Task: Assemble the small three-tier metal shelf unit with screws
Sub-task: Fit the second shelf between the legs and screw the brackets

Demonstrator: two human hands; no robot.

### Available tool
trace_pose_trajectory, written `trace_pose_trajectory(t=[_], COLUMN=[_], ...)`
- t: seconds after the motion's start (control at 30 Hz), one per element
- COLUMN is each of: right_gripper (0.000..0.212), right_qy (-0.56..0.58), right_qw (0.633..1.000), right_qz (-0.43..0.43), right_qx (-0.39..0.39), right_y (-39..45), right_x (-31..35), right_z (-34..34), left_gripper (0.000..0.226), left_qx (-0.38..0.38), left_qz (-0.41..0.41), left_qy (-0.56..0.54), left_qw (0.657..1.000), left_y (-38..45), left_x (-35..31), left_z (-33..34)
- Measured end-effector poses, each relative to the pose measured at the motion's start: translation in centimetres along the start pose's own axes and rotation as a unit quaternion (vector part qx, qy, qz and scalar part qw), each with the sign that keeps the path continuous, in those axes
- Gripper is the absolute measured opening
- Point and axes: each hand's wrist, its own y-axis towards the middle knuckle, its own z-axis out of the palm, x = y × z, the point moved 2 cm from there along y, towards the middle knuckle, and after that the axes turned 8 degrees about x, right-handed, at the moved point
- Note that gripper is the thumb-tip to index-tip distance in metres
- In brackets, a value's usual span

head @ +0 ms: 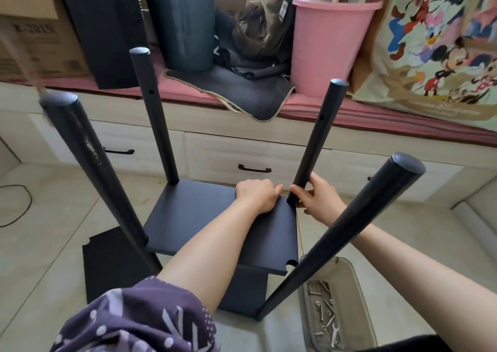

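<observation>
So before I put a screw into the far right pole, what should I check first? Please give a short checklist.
1. Shelf panel sits between all four poles: ok.
2. Far right pole is held: ok, the right hand grips its lower part.
3. Left hand steadies the panel by that corner: ok.
4. Pole hole lines up with the panel hole: cannot tell, the hands hide the joint.
5. Screws within reach: ok, they lie in the tray on the floor at the right.
6. A screw already in hand: cannot tell.
</observation>
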Motion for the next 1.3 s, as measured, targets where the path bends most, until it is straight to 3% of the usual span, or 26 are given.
trace_pose_trajectory(t=[0.5,0.73,0.83,0.9,0.97,1.13,1.27,1.3], right_gripper=[0.036,0.031,0.017,0.014,0.026,0.039,0.010,0.017], right_qy=[-0.010,0.005,0.018,0.014,0.025,-0.017,-0.100,-0.129], right_qw=[0.999,0.999,0.998,0.999,0.999,0.992,0.977,0.971], right_qz=[-0.029,-0.049,-0.062,-0.052,-0.011,0.022,-0.010,-0.017], right_qx=[-0.019,-0.018,-0.015,0.003,0.028,0.122,0.188,0.201], right_y=[-0.1,0.5,1.0,1.2,1.4,-1.6,-5.5,-6.3], right_x=[-0.5,-1.2,-2.1,-3.0,-3.7,-1.4,0.7,0.8], right_z=[0.3,0.6,0.5,0.2,0.1,-1.5,-2.2,-2.1], left_gripper=[0.052,0.057,0.046,0.035,0.027,0.033,0.050,0.056], left_qx=[0.012,-0.007,-0.044,-0.070,-0.085,-0.037,-0.014,0.001], left_qz=[-0.019,-0.007,0.020,0.040,0.049,0.094,0.134,0.151], left_qy=[-0.001,-0.012,-0.067,-0.141,-0.183,-0.103,-0.064,-0.046], left_qw=[1.000,1.000,0.997,0.987,0.978,0.990,0.989,0.987], left_y=[-0.6,-1.0,-1.9,-2.9,-4.4,-9.2,-13.4,-14.4], left_x=[-0.4,-0.4,-0.4,0.3,1.5,3.4,2.9,2.5], left_z=[0.0,0.0,-0.4,-0.7,-0.9,-1.0,-0.1,0.5])
